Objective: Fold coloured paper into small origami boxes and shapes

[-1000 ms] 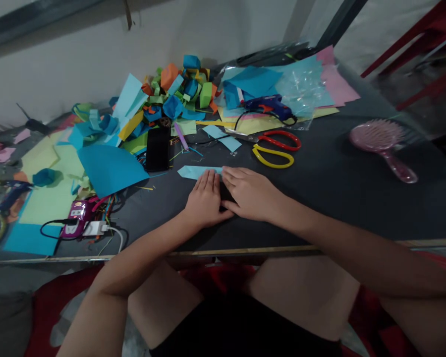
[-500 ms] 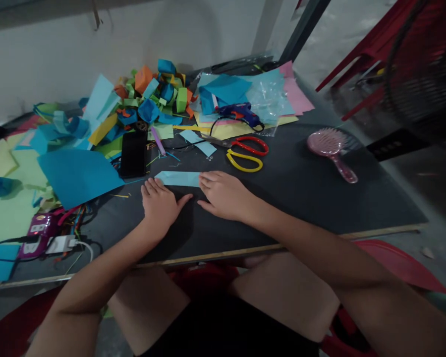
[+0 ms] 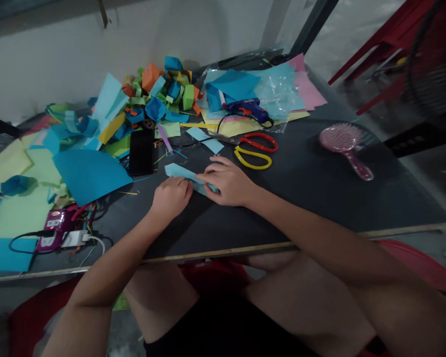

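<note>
Light-blue paper strip (image 3: pixel 180 171), slanted on the dark tabletop (image 3: pixel 357 203), on the near side of the scissors (image 3: pixel 253 149). Left hand (image 3: pixel 171 196): fingers curled, thumb and forefinger pinching the strip's near edge. Right hand (image 3: pixel 228 182): thumb and forefinger closed on its right end, remaining fingers loosely extended. From where I stand, uneven pulling between the hands could skew the strip; too hard a pinch could crumple such thin paper.
</note>
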The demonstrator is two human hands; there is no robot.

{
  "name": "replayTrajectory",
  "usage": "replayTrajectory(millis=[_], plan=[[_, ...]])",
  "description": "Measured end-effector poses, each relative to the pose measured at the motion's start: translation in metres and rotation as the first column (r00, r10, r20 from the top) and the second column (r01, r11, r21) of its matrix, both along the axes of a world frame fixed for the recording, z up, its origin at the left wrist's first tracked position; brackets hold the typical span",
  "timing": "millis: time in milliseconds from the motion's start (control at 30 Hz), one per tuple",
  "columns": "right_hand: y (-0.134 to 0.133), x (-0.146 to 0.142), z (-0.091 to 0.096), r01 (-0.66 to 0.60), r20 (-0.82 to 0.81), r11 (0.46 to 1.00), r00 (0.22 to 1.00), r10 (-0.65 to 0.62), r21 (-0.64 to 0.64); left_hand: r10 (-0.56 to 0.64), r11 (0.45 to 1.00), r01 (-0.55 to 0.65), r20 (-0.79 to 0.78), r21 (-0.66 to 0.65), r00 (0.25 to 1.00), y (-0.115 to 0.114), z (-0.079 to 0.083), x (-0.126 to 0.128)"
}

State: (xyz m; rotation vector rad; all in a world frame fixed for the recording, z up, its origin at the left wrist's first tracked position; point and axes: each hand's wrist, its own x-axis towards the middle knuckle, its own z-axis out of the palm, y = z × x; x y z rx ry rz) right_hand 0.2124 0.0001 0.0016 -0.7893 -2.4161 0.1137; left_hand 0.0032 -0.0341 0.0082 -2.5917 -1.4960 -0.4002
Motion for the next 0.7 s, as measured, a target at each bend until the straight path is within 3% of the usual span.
replayTrajectory(millis=[33, 133, 233, 333, 533, 700], plan=[[0.001, 0.001, -0.002, 0.011, -0.056, 1.0, 0.998, -0.013, -0.03, -0.012, 1.0, 0.013, 0.05, -0.013, 0.999, 0.007, -0.001, -0.006], [0.004, 0.003, -0.007, 0.015, -0.136, 0.991, 0.99, -0.033, -0.133, -0.185, 0.979, 0.201, 0.261, -0.037, 0.948, 0.027, -0.008, -0.02], [0.005, 0.002, -0.01, -0.074, -0.026, 0.985, 0.997, 0.071, -0.156, -0.301, 0.937, 0.347, 0.424, -0.033, 0.854, 0.042, -0.014, -0.03], [0.005, -0.001, -0.01, -0.151, 0.081, 0.982, 0.984, 0.16, -0.112, -0.296, 0.942, 0.334, 0.455, -0.004, 0.84, 0.048, -0.013, -0.035], [0.003, -0.004, -0.003, -0.295, 0.144, 0.951, 0.949, 0.281, 0.09, -0.278, 0.916, 0.382, 0.497, -0.12, 0.822, 0.047, -0.007, -0.039], [0.001, -0.01, -0.007, -0.313, 0.117, 0.946, 0.946, 0.303, 0.086, -0.271, 0.892, 0.42, 0.547, -0.165, 0.792, 0.059, -0.011, -0.041]])
